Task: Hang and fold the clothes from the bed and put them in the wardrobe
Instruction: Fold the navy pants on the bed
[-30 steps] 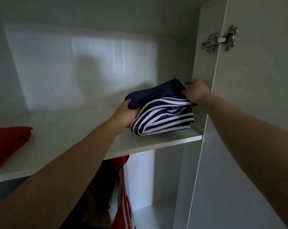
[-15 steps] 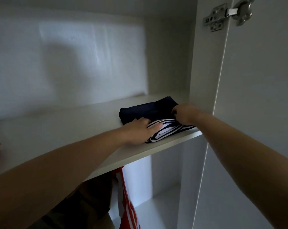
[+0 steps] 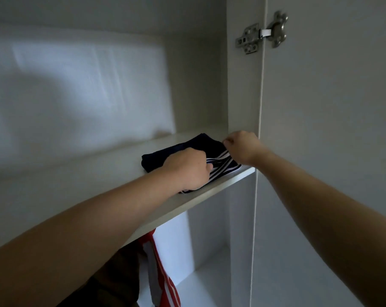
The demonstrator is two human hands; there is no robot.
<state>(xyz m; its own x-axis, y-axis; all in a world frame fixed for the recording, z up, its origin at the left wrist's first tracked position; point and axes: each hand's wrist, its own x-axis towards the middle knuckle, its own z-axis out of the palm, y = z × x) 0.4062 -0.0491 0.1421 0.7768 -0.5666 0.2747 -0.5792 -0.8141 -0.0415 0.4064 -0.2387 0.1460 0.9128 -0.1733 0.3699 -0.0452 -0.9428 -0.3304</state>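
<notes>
The fingers (image 3: 205, 165) of my left hand (image 3: 187, 169) are curled down into the garment (image 3: 183, 149), gripping its striped front fold close to the shelf's front edge. The fingers (image 3: 228, 141) of my right hand (image 3: 245, 147) are bent too, lying against the garment's right edge. From here I cannot tell whether they have actually caught any cloth or only rest on it.

The garment is folded, navy with white stripes, and it lies flat on the shelf (image 3: 223, 186) of the wardrobe. It sits in the shelf's right front corner, just beside the side panel (image 3: 243, 85). The plain navy part points toward the back, and the stripes show between my two hands. Both forearms reach up and in from the bottom of the view, the left one crossing over the shelf's front edge.

To the right the door (image 3: 331, 129) stands open, held to the side panel by a metal hinge (image 3: 263, 33) near the top. A patch of light falls on the back wall (image 3: 88, 85) above the shelf. Under the shelf I see a red garment with white stripes (image 3: 167, 286) hanging. Just to its left hangs a dark one (image 3: 112, 282), partly hidden by my left arm.
</notes>
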